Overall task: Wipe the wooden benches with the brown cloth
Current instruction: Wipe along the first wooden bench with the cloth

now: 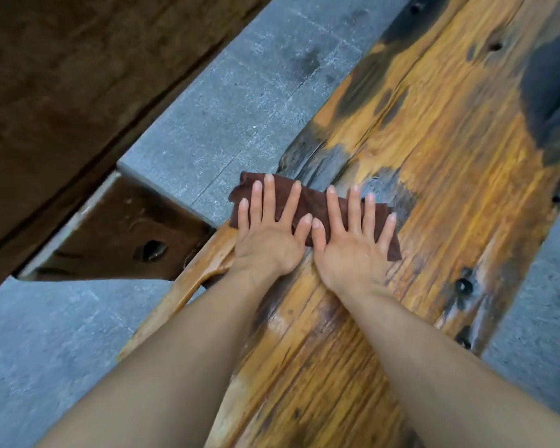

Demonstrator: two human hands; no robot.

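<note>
On the wooden bench [434, 163], brown cloth [314, 205] under spread fingers [353, 202] of both hands

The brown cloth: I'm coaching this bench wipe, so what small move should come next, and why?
Probably push the brown cloth forward along the wooden bench. Both the left hand and the right hand lie flat on it with fingers spread, and the long stretch of plank beyond it still shows dark patches.

Bare wooden bench [434, 176] open ahead, grey floor [240, 101] free leftward, dark table [62, 92] beyond
</note>
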